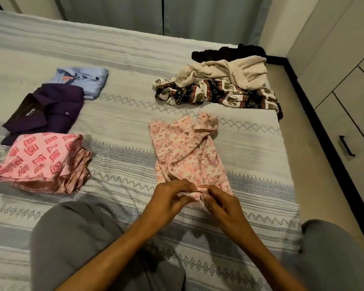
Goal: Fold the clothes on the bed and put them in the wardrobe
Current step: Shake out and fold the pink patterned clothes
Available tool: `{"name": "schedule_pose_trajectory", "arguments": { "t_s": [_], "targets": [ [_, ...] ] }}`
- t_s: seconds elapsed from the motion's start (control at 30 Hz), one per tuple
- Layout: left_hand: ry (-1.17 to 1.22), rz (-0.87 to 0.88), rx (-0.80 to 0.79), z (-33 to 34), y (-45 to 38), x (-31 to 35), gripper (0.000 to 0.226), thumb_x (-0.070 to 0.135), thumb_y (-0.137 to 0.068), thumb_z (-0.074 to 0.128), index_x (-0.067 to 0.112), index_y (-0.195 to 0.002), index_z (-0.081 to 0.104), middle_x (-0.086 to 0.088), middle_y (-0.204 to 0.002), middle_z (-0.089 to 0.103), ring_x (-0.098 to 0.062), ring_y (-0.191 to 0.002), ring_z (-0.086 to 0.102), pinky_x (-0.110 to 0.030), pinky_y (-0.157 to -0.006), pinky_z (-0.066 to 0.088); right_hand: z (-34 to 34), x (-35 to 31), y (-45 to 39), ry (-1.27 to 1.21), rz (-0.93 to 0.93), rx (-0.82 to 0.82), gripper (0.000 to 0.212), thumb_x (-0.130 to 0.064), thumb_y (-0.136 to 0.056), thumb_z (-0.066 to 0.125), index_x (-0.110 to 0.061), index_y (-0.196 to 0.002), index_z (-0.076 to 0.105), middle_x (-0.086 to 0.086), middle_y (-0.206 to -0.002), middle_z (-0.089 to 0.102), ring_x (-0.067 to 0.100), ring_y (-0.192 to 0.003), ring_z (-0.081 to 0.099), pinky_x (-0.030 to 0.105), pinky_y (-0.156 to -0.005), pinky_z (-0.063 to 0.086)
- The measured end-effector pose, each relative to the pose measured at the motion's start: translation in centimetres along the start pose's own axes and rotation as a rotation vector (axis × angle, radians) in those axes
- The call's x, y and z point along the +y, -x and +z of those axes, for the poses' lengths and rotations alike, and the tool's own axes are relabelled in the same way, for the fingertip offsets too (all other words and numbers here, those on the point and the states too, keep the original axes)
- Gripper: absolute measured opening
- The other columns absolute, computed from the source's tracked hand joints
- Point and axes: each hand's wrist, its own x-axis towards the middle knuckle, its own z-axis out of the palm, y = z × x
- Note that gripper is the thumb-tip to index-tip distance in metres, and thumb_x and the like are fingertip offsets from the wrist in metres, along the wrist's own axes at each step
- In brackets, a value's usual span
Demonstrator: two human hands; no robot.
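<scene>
A pink floral garment (187, 152) lies crumpled on the bed (122, 114) in front of me. My left hand (169, 198) and my right hand (221, 203) meet at its near edge, and both pinch the bunched fabric there. On the left lie three folded pieces: a pink patterned cloth (40, 162), a purple shirt (48, 112) and a light blue shirt (82, 80). At the far right is an unfolded heap: an elephant-print garment (219, 95), a beige garment (225, 72) and a dark garment (229, 52).
White wardrobe drawers with black handles (347, 145) run along the right, across a narrow strip of floor. Grey-green curtains (162, 15) hang behind the bed. My knees in grey trousers (76, 238) rest on the bed's near part.
</scene>
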Motion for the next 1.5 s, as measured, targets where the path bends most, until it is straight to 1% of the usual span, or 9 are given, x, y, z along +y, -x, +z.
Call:
{"name": "schedule_pose_trajectory", "arguments": {
  "t_s": [0.27, 0.37, 0.47, 0.67, 0.77, 0.93, 1.1, 1.3, 1.5],
  "targets": [
    [0.041, 0.097, 0.032, -1.5, -1.9, 1.9, 0.020, 0.021, -0.095, 0.077, 0.020, -0.114, 0.068, 0.009, -0.137, 0.053, -0.013, -0.124, 0.058, -0.027, -0.094, 0.053, -0.7, -2.8, -1.5, 0.237, -0.126, -0.004, 0.020, -0.021, -0.104, 0.053, -0.030, -0.120, 0.061, -0.014, -0.107, 0.065, 0.007, -0.098, 0.063, 0.019, -0.079, 0.048],
    [-0.103, 0.163, -0.028, -4.3, -4.6, 4.3, 0.023, 0.040, -0.098, 0.072, 0.030, -0.116, 0.062, 0.018, -0.118, 0.061, -0.008, -0.116, 0.057, -0.038, -0.092, 0.051, -4.2, -7.0, -3.7, 0.262, -0.177, -0.130, 0.026, -0.023, -0.104, 0.047, -0.032, -0.125, 0.060, -0.011, -0.118, 0.065, 0.011, -0.109, 0.064, 0.035, -0.090, 0.054],
    [-0.086, 0.238, -0.132, -8.3, -7.9, 10.0, 0.018, 0.036, -0.101, 0.069, 0.022, -0.108, 0.060, 0.012, -0.099, 0.066, -0.007, -0.094, 0.066, -0.022, -0.078, 0.051, -9.2, -13.4, -6.3, 0.399, -0.244, -0.226, 0.028, -0.015, -0.105, 0.053, -0.035, -0.123, 0.059, -0.013, -0.115, 0.064, 0.005, -0.104, 0.063, 0.028, -0.084, 0.056],
    [-0.006, 0.358, 0.053, -13.4, -13.9, 22.8, 0.025, 0.033, -0.095, 0.076, 0.016, -0.105, 0.059, 0.011, -0.073, 0.061, -0.002, -0.067, 0.056, -0.025, -0.063, 0.046, -16.6, -26.9, -8.5, 0.649, -0.420, -0.031, 0.023, -0.032, -0.104, 0.058, -0.034, -0.123, 0.044, -0.016, -0.096, 0.061, -0.005, -0.084, 0.058, 0.025, -0.074, 0.044],
    [0.177, 0.346, 0.012, -15.4, -15.6, 28.1, 0.026, 0.022, -0.095, 0.075, 0.008, -0.111, 0.060, 0.002, -0.080, 0.065, -0.011, -0.077, 0.062, -0.032, -0.072, 0.055, -20.1, -32.0, -7.7, 0.581, -0.469, 0.111, 0.025, -0.040, -0.100, 0.064, -0.024, -0.118, 0.061, -0.012, -0.099, 0.069, 0.000, -0.086, 0.064, 0.032, -0.080, 0.053],
    [0.375, 0.256, -0.211, -16.7, -15.8, 33.6, 0.020, 0.018, -0.103, 0.065, 0.009, -0.116, 0.053, -0.007, -0.091, 0.070, -0.023, -0.085, 0.062, -0.038, -0.077, 0.051, -24.3, -37.6, -5.8, 0.461, -0.439, -0.034, 0.028, -0.043, -0.098, 0.063, -0.023, -0.116, 0.071, 0.000, -0.103, 0.075, 0.020, -0.094, 0.073, 0.046, -0.084, 0.062],
    [0.237, 0.283, -0.236, -15.2, -14.1, 34.7, 0.026, 0.019, -0.105, 0.060, 0.011, -0.129, 0.067, 0.001, -0.114, 0.076, -0.009, -0.100, 0.072, -0.018, -0.081, 0.055, -26.3, -39.2, -4.5, 0.479, -0.470, -0.064, 0.027, -0.038, -0.102, 0.061, -0.016, -0.114, 0.070, 0.005, -0.101, 0.076, 0.026, -0.093, 0.075, 0.054, -0.085, 0.061],
    [0.352, 0.300, -0.083, -14.2, -13.3, 34.0, 0.028, 0.017, -0.107, 0.055, -0.005, -0.109, 0.074, -0.002, -0.091, 0.076, -0.010, -0.085, 0.071, -0.020, -0.079, 0.055, -25.7, -39.4, -3.7, 0.653, -0.520, -0.061, 0.017, -0.043, -0.099, 0.066, -0.033, -0.111, 0.074, -0.013, -0.099, 0.076, 0.007, -0.093, 0.073, 0.032, -0.081, 0.058],
    [0.281, 0.322, 0.023, -14.8, -13.2, 33.3, 0.021, 0.020, -0.101, 0.066, 0.005, -0.108, 0.079, -0.006, -0.100, 0.080, -0.016, -0.093, 0.076, -0.021, -0.081, 0.058, -24.7, -38.7, -4.3, 0.806, -0.516, 0.052, 0.021, -0.043, -0.103, 0.061, -0.024, -0.105, 0.070, -0.011, -0.087, 0.068, 0.005, -0.078, 0.062, 0.024, -0.069, 0.045]
  ]
}}
